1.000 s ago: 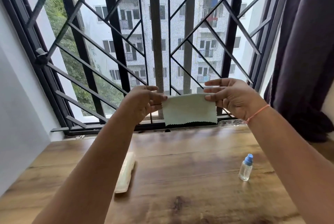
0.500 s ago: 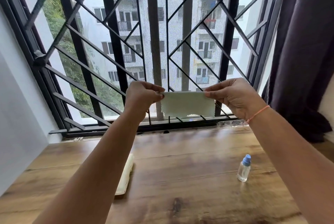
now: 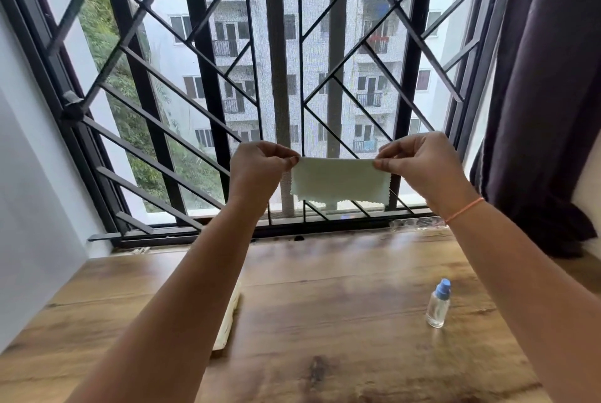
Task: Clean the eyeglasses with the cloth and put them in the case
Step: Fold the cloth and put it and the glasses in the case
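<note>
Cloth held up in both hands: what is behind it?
Behind the cloth, pinched by the left hand and right hand, stands the black window grille. The cloth covers parts of its bars there.

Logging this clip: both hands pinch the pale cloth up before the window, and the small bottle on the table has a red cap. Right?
Not quite: in the head view the cap of the bottle is blue, not red. The rest holds.

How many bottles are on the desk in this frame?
1. The blue-capped clear bottle stands upright on the desk, toward its right side. The forearms cover parts of the desk, so another could be hidden.
</note>
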`<state>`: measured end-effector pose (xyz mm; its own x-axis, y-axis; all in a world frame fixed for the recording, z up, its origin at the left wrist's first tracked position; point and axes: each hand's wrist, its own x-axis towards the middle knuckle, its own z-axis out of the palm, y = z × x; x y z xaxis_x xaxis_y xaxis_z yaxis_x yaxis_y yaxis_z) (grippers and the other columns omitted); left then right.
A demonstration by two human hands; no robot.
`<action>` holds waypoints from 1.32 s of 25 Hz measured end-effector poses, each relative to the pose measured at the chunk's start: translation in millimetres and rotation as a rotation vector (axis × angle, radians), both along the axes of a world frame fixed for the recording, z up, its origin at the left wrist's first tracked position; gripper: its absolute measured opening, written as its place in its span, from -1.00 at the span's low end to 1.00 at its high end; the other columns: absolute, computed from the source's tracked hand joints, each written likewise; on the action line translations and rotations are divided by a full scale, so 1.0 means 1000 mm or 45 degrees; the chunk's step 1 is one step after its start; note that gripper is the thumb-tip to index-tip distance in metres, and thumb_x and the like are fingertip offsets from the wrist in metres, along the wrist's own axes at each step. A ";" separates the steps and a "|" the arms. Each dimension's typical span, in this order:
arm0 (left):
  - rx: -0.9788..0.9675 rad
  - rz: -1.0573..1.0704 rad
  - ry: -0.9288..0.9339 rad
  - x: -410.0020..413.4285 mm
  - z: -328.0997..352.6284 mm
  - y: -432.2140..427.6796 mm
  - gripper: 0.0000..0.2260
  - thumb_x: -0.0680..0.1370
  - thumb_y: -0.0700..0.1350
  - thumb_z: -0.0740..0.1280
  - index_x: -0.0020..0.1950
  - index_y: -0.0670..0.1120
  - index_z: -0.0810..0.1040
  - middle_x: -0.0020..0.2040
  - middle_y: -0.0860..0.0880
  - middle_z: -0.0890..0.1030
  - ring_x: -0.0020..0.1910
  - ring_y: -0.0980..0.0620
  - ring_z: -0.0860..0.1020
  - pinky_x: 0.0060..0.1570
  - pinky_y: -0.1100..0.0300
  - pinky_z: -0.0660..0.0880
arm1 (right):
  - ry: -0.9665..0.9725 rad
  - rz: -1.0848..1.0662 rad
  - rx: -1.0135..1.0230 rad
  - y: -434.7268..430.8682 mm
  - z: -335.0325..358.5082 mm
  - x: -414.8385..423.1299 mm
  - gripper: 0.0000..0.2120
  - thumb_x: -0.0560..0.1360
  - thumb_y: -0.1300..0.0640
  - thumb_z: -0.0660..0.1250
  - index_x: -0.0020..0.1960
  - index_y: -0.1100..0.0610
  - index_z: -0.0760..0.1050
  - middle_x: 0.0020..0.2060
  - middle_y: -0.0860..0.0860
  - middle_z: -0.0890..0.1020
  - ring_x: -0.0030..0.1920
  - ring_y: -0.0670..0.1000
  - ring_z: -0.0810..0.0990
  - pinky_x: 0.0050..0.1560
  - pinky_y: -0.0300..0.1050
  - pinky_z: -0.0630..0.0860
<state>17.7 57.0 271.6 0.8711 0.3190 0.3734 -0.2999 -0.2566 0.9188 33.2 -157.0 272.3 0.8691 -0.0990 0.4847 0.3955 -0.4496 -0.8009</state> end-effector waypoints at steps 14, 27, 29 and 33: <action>-0.321 0.021 0.133 -0.006 -0.015 -0.012 -0.95 0.32 -0.20 0.41 -0.35 -0.10 0.63 -0.28 -0.19 0.64 -0.25 -0.19 0.60 -0.20 -0.03 0.57 | 0.258 0.233 0.611 0.012 0.000 -0.012 -0.81 0.27 0.41 0.47 -0.21 0.23 0.53 -0.56 -0.03 0.57 -0.54 -0.07 0.55 -0.52 -0.29 0.47; 0.097 0.054 -0.203 -0.019 -0.001 -0.037 -0.88 0.30 -0.11 0.40 -0.19 -0.07 0.66 -0.32 -0.05 0.67 -0.29 -0.03 0.66 -0.18 -0.05 0.61 | -0.001 0.317 0.328 0.054 0.007 -0.029 -0.78 0.36 0.33 0.44 -0.01 0.24 0.54 -0.35 0.13 0.63 -0.35 0.04 0.66 -0.32 -0.02 0.62; 0.120 0.022 -0.218 -0.021 0.000 -0.037 -0.82 0.35 -0.15 0.41 -0.06 -0.09 0.65 -0.28 -0.09 0.67 -0.30 -0.04 0.66 -0.18 -0.05 0.61 | 0.009 0.313 0.364 0.054 0.007 -0.029 -0.86 0.41 0.30 0.40 -0.04 0.23 0.55 -0.30 0.18 0.65 -0.33 0.13 0.67 -0.28 0.05 0.63; 0.080 -0.076 -0.223 -0.028 0.006 -0.043 -0.82 0.50 0.01 0.28 -0.17 -0.04 0.62 -0.32 -0.10 0.67 -0.29 -0.07 0.66 -0.18 -0.14 0.59 | 0.032 0.331 0.423 0.053 0.008 -0.029 -0.79 0.36 0.25 0.47 -0.04 0.24 0.53 -0.27 0.21 0.65 -0.28 0.20 0.67 -0.21 0.10 0.63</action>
